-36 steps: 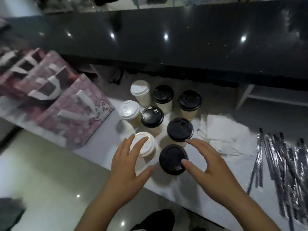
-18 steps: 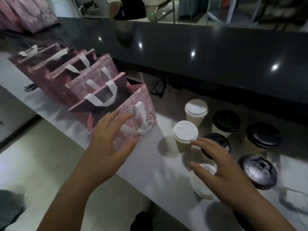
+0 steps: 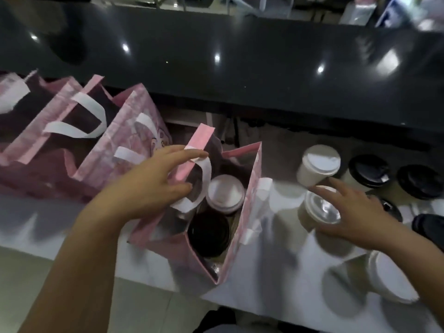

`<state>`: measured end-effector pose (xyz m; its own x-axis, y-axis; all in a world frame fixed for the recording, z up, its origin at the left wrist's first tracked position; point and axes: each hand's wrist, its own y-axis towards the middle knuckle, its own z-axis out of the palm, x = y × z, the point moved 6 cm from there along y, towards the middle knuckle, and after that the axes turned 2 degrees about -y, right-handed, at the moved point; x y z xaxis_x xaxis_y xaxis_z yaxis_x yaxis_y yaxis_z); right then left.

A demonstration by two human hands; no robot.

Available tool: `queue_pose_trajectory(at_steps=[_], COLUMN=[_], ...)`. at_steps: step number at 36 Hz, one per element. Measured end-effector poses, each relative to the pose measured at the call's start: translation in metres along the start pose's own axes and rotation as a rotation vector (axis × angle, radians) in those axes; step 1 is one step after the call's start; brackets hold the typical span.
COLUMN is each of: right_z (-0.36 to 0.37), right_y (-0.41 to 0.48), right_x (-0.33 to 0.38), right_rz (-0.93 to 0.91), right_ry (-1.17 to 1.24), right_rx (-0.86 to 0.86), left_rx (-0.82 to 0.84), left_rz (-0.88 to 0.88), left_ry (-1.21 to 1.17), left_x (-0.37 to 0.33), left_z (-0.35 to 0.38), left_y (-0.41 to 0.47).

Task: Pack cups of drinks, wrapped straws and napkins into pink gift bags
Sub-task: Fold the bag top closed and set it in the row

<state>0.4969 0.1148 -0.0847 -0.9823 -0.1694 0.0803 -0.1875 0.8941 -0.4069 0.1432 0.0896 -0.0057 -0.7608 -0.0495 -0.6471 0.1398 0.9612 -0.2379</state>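
Note:
An open pink gift bag (image 3: pixel 165 243) stands on the white counter in the middle of the view. Inside it sit a white-lidded cup (image 3: pixel 225 193) and, nearer me, a black-lidded cup (image 3: pixel 209 234). My left hand (image 3: pixel 149 186) pinches the bag's left rim beside its white handle, fingers on top and thumb below. To the right of the bag, my right hand (image 3: pixel 355 212) lies with spread, fairly straight fingers against a pale-lidded cup (image 3: pixel 314 212). No straws or napkins show in this view.
Several more pink bags (image 3: pixel 72 131) stand open in a row at the left. Another white-lidded cup (image 3: pixel 317 167) and black-lidded cups (image 3: pixel 370 171) stand behind my right hand; a white cup (image 3: pixel 389 277) is at the near right. A raised black counter (image 3: pixel 240 68) runs along the back.
My left hand went from hovering by the bags to pinching one bag's rim; that bag now stands open near the cups. My right hand shifted onto a pale-lidded cup.

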Motion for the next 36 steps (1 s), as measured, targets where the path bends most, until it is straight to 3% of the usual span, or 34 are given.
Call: queue_pose_trajectory(at_steps=[7,13,16,20,27,33,36], right_z=[0.003,-0.002,-0.012,-0.027,-0.046,-0.046,-0.037], right_y=[0.01,0.008,0.012,0.022,0.055,0.084,0.101], right_x=[-0.003,0.002,0.017,0.048,0.106,0.121,0.124], right_rz=[0.042,0.008,-0.144,-0.388,-0.48,-0.579,-0.643], right_ry=[-0.056,-0.071,0.083,0.469,0.974,0.927,0.801], right_rx=[0.055,0.005,-0.065,-0.09,0.07,0.391,0.52], left_rx=[-0.065,-0.12,-0.125,-0.206,-0.404,-0.59,-0.658], left_rz=[0.015,-0.035,-0.04,-0.06,-0.104,-0.176,-0.178], left_ry=[-0.173,-0.357,-0.401,-0.45,-0.438,-0.437,-0.619], left_x=[0.01,0.008,0.004,0.002,0.006,0.031,0.052], left_z=[0.007,0.016,0.02,0.02,0.008,0.019,0.057], left_y=[0.003,-0.006,-0.013,-0.026,-0.063,-0.114,-0.138])
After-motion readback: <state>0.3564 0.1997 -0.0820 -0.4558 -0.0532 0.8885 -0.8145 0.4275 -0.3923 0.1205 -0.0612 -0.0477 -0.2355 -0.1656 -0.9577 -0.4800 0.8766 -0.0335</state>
